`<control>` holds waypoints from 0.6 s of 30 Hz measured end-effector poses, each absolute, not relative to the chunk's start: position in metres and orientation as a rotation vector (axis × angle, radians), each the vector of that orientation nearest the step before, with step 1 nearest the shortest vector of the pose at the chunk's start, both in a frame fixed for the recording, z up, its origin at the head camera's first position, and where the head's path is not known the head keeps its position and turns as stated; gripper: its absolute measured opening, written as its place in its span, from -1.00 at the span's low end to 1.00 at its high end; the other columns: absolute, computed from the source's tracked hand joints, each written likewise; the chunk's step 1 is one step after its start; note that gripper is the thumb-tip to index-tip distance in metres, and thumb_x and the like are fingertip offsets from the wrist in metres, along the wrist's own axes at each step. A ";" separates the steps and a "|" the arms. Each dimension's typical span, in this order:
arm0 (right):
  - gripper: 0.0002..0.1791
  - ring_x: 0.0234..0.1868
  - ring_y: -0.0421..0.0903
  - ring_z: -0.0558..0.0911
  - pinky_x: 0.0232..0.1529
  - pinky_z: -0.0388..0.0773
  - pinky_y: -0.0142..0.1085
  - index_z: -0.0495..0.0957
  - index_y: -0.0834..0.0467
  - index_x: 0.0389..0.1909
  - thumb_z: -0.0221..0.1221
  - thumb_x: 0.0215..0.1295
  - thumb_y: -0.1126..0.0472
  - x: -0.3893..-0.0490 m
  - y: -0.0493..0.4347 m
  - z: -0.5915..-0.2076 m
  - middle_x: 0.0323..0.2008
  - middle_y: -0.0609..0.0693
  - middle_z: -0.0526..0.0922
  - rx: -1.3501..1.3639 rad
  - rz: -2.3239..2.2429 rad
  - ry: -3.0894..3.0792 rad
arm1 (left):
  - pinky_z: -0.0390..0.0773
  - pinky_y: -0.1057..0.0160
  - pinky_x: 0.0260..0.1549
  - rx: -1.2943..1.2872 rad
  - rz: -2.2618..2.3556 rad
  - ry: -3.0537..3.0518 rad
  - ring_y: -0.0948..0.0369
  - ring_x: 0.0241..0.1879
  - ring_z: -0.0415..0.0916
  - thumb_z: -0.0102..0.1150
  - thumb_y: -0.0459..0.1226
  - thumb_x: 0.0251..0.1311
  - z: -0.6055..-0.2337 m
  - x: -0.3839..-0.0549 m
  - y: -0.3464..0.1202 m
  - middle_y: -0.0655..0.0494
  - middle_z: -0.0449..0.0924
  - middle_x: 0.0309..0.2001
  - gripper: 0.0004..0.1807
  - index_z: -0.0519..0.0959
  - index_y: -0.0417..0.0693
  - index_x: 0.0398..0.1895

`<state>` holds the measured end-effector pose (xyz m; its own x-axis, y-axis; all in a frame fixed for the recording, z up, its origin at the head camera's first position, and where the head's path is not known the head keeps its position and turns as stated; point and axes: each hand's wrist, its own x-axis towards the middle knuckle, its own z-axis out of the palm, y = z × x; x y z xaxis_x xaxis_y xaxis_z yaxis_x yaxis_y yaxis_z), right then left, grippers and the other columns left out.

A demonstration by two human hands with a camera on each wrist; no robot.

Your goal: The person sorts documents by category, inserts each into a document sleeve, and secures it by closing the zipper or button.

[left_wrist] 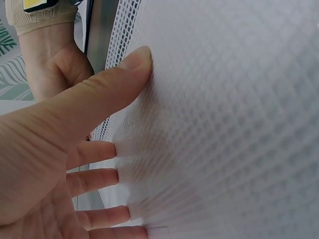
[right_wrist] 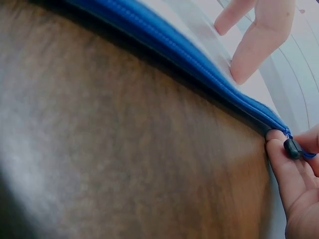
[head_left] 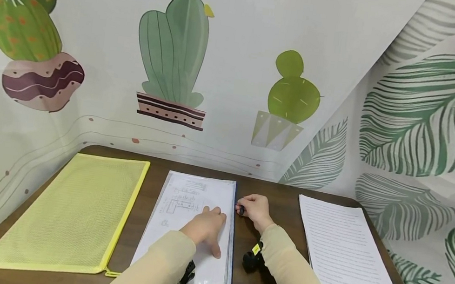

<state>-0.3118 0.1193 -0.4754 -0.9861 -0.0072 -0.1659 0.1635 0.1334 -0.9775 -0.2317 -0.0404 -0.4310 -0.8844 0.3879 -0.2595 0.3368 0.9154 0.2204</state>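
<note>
A clear mesh zipper pouch [head_left: 230,259] lies on the table with a printed drawing sheet [head_left: 165,224] inside. My left hand [head_left: 207,228] rests on it, thumb and spread fingertips touching the mesh [left_wrist: 224,99]. Along the pouch's right side runs a blue zipper [right_wrist: 192,62]. My right hand [head_left: 257,207] pinches the zipper's pull tab near the far right corner. A dark bead [right_wrist: 293,148] on a blue cord shows between those fingers. The slider itself is hidden by the fingers.
A yellow mesh pouch [head_left: 71,218] lies on the left of the brown table [head_left: 283,209]. To the right is a stack of printed sheets [head_left: 349,259]. Behind the table hangs a cactus-printed backdrop [head_left: 236,68].
</note>
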 end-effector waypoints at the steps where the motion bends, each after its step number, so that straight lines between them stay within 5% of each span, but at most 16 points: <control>1: -0.84 -0.54 -0.16 0.65 -0.40 0.66 -0.31 0.54 0.47 -0.28 0.17 0.16 0.43 -0.312 0.119 -0.476 -0.50 0.16 0.67 0.167 -1.985 2.264 | 0.52 0.18 -0.14 0.537 0.239 2.776 0.09 -0.08 0.27 0.61 0.05 -0.53 -0.431 -0.232 -0.040 0.02 0.40 0.06 0.07 0.40 -0.14 0.22; 18: -0.90 -0.59 -0.18 0.62 -0.50 0.61 -0.38 0.53 0.45 -0.34 0.16 0.13 0.46 -0.322 0.118 -0.481 -0.60 0.06 0.64 0.152 -2.046 2.238 | 0.53 0.16 -0.14 0.525 0.229 2.772 0.10 -0.06 0.27 0.61 0.07 -0.52 -0.433 -0.233 -0.040 0.03 0.39 0.10 0.08 0.39 -0.11 0.24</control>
